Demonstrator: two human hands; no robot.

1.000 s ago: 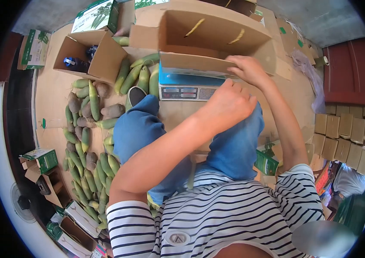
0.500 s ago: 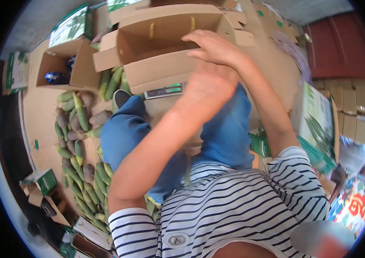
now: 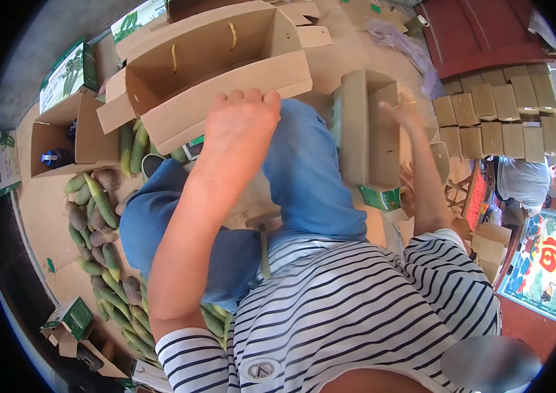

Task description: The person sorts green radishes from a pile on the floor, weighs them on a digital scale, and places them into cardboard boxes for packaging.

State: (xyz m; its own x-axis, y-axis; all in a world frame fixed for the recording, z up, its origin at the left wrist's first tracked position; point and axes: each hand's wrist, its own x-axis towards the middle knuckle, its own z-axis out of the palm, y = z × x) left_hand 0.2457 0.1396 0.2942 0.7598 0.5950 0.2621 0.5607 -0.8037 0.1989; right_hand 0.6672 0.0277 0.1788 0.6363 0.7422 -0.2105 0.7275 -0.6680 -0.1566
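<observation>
My left hand is closed, knuckles up, in front of the near wall of a long open cardboard box. What its curled fingers hold, if anything, is hidden. Two yellow rope handles show on the box's inner far wall. Over at the right, my right hand has its fingers apart beside an upright, narrow open box, near its right side. Just left of my left wrist, part of a scale's display peeks out below the long box.
Green and purplish vegetables cover the floor at left. A smaller open box holds dark blue items. Stacked cartons, a person in grey and a colourful sign are at right. Plastic film lies behind.
My hands, close together before, are now apart; my right hand has moved right and the narrow box stands beside it. The view has shifted right, so the long box appears further left.
</observation>
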